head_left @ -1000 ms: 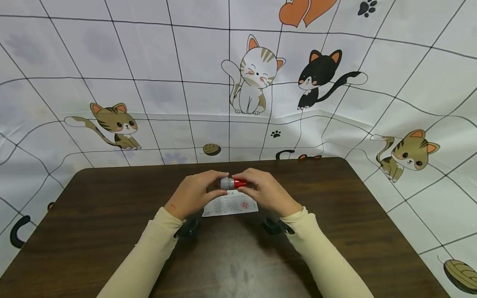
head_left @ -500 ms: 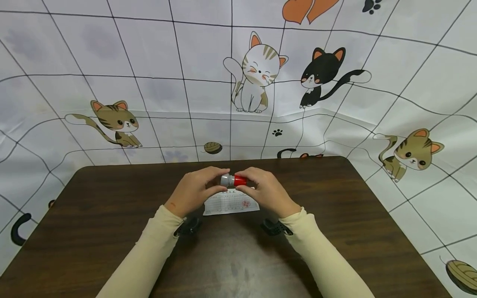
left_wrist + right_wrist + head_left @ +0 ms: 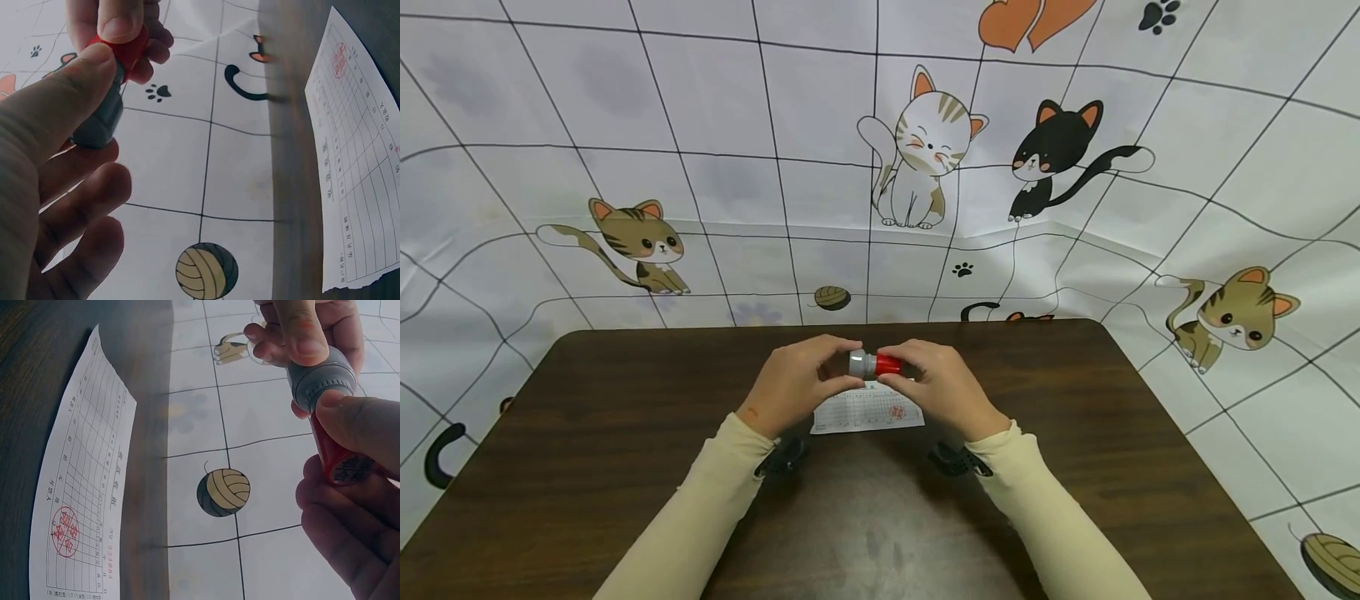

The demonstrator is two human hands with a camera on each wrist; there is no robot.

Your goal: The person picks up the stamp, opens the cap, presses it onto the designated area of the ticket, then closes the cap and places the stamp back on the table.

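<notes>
Both hands hold a small round-bodied stamp, lying sideways above the table, grey at its left end and red at its right. My left hand (image 3: 801, 379) pinches the grey part (image 3: 103, 122) between thumb and fingers. On the red part (image 3: 331, 447) is the grip of my right hand (image 3: 942, 383), with a dark round face showing at that end in the right wrist view. Below the hands lies a printed slip of paper (image 3: 865, 410) with ruled columns and a round red seal mark (image 3: 65, 531).
The dark wooden table (image 3: 625, 467) spreads out around the slip. Behind it hangs a white cloth (image 3: 737, 192) with a grid and cartoon cats, which also runs down the right side. A dark band (image 3: 951, 458) sits at each wrist.
The head view has shifted slightly. Both hands keep their hold on the stamp, and the slip stays where it lies.
</notes>
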